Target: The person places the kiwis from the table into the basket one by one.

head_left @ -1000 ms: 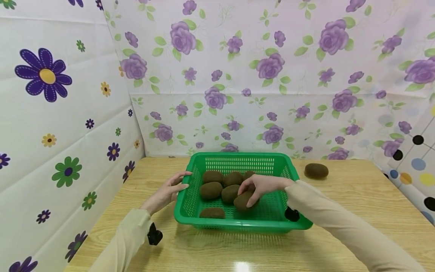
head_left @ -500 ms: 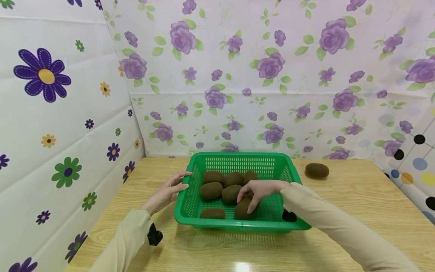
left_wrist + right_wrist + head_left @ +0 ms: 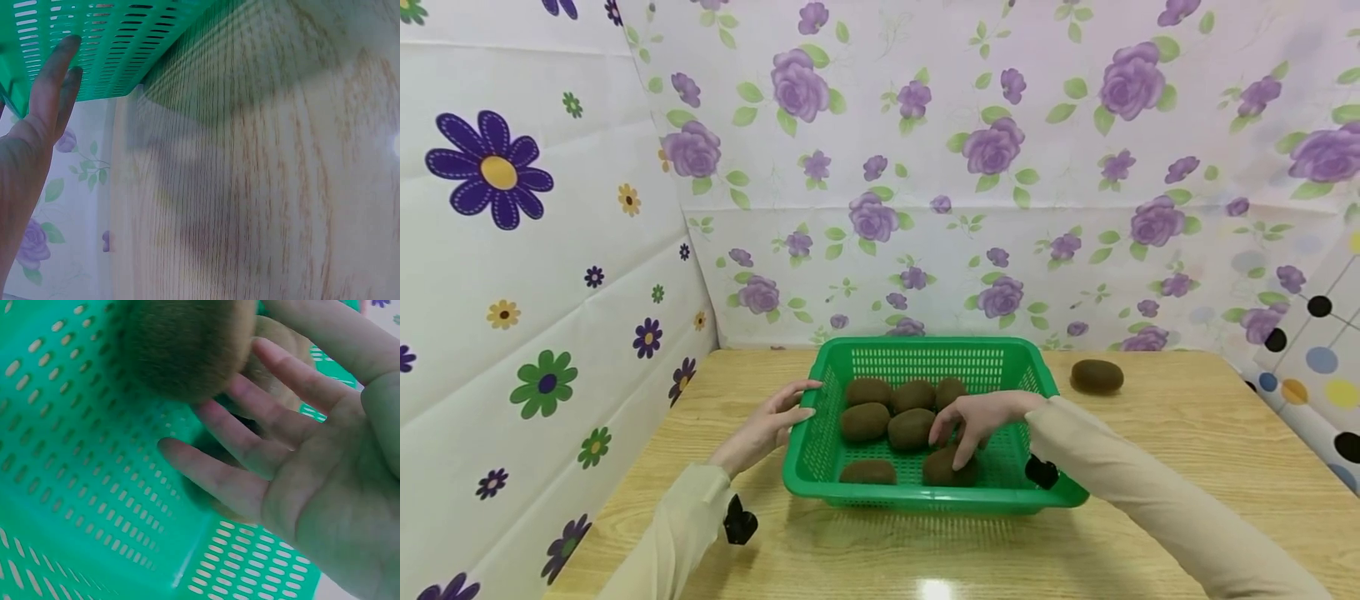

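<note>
In the head view a green plastic basket (image 3: 936,497) stands on the table, with several brown kiwis in it. My right hand (image 3: 981,417) is over a kiwi (image 3: 946,468) near the front wall, the thumb against its near side. In the right wrist view the fingers of my right hand (image 3: 294,450) are loosely extended, fingertips at the edge of the kiwi (image 3: 190,347). Straight fingers of my left hand (image 3: 771,423) touch the basket's left side; the left wrist view has them (image 3: 53,94) against the perforated wall. Part of another kiwi is hidden behind my right hand.
One kiwi (image 3: 1097,377) lies outside the basket, at the back right of the wooden table (image 3: 1150,450). Another kiwi (image 3: 868,472) sits by the basket's front left. Flower-patterned sheets (image 3: 880,167) rise behind and on the left.
My right hand has lowered the kiwi toward the basket's front, and its fingers have loosened and lifted slightly. The kiwi now lies sideways. My left hand has stayed put.
</note>
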Demonstrator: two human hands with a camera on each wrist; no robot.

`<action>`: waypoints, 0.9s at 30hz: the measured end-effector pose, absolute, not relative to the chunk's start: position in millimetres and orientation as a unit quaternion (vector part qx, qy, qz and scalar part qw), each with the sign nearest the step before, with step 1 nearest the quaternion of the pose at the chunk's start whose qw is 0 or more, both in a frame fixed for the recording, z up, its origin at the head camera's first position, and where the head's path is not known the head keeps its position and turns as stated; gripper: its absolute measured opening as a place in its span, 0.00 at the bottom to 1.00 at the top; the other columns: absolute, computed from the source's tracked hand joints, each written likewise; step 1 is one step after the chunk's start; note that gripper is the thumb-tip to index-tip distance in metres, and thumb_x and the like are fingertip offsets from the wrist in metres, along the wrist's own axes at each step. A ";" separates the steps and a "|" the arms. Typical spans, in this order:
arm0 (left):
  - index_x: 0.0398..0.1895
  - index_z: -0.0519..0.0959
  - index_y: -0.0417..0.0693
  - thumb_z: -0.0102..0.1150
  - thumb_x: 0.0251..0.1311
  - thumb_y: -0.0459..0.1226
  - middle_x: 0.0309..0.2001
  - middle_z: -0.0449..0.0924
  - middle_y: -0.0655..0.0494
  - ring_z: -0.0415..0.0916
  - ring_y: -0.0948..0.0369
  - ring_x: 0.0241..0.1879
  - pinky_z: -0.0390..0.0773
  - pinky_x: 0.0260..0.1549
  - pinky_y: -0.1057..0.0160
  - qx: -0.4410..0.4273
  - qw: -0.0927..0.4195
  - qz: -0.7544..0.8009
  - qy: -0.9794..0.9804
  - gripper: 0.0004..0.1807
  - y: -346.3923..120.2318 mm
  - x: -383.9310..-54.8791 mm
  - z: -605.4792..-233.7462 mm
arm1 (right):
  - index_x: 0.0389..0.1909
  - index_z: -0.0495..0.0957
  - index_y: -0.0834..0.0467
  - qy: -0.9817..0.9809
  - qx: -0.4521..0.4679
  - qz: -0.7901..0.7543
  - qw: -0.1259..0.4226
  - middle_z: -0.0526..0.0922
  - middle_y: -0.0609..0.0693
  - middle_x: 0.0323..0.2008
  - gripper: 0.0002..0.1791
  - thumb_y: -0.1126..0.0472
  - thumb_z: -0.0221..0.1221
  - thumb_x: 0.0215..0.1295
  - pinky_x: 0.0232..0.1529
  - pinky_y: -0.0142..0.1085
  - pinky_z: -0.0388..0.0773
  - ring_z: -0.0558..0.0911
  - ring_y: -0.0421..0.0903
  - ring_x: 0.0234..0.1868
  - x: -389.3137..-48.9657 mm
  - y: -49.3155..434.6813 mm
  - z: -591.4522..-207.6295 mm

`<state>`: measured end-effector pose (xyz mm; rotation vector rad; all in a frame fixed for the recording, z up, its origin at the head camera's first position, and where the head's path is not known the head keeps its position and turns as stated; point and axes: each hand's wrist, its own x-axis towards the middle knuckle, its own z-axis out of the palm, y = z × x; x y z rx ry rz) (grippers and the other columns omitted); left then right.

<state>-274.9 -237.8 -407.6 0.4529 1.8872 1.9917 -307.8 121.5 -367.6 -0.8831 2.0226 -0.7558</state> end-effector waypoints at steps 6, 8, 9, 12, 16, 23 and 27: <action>0.66 0.54 0.45 0.46 0.66 0.33 0.68 0.35 0.49 0.48 0.49 0.62 0.66 0.49 0.51 0.162 0.189 0.697 0.672 0.26 -234.7 -267.0 -395.6 | 0.55 0.71 0.58 0.803 -0.322 -0.319 0.386 0.71 0.56 0.51 0.24 0.61 0.63 0.56 0.43 0.50 0.71 0.70 0.54 0.52 -308.0 133.5 -351.3; 0.67 0.53 0.44 0.45 0.66 0.33 0.68 0.36 0.48 0.49 0.47 0.62 0.66 0.49 0.50 0.164 0.193 0.696 0.672 0.27 -233.6 -264.6 -392.3 | 0.54 0.72 0.57 0.814 -0.315 -0.320 0.370 0.72 0.54 0.49 0.24 0.59 0.63 0.56 0.41 0.48 0.72 0.72 0.50 0.50 -307.1 138.9 -344.5; 0.67 0.53 0.44 0.44 0.67 0.32 0.68 0.37 0.47 0.49 0.46 0.62 0.65 0.50 0.50 0.165 0.195 0.696 0.671 0.27 -233.1 -263.8 -391.3 | 0.54 0.72 0.57 0.817 -0.314 -0.321 0.362 0.72 0.54 0.49 0.23 0.58 0.63 0.56 0.40 0.46 0.73 0.73 0.49 0.48 -306.3 142.2 -340.8; 0.67 0.51 0.43 0.44 0.67 0.32 0.67 0.40 0.46 0.51 0.44 0.61 0.65 0.50 0.50 0.167 0.198 0.698 0.667 0.27 -231.6 -263.1 -390.3 | 0.54 0.72 0.58 0.824 -0.318 -0.331 0.331 0.74 0.54 0.48 0.22 0.57 0.61 0.58 0.38 0.42 0.74 0.75 0.47 0.46 -304.1 154.8 -331.0; 0.67 0.51 0.43 0.44 0.67 0.32 0.66 0.42 0.45 0.52 0.43 0.60 0.65 0.49 0.50 0.169 0.195 0.702 0.664 0.27 -232.5 -264.2 -394.6 | 0.56 0.70 0.60 0.820 -0.322 -0.375 0.289 0.73 0.56 0.50 0.22 0.58 0.58 0.62 0.40 0.42 0.74 0.74 0.50 0.47 -303.4 176.6 -319.8; 0.66 0.55 0.47 0.44 0.67 0.32 0.65 0.45 0.48 0.56 0.46 0.59 0.67 0.48 0.50 0.161 0.181 0.703 0.668 0.25 -237.0 -271.8 -407.6 | 0.56 0.68 0.60 0.811 -0.300 -0.455 0.212 0.71 0.57 0.53 0.22 0.57 0.56 0.63 0.46 0.50 0.70 0.73 0.53 0.50 -308.7 219.8 -318.6; 0.66 0.55 0.47 0.44 0.67 0.33 0.66 0.45 0.47 0.56 0.45 0.59 0.67 0.48 0.50 0.164 0.179 0.702 0.669 0.25 -237.0 -273.3 -409.0 | 0.56 0.68 0.64 0.797 -0.291 -0.502 0.167 0.71 0.61 0.51 0.21 0.59 0.55 0.64 0.45 0.49 0.71 0.71 0.60 0.51 -308.2 241.6 -325.1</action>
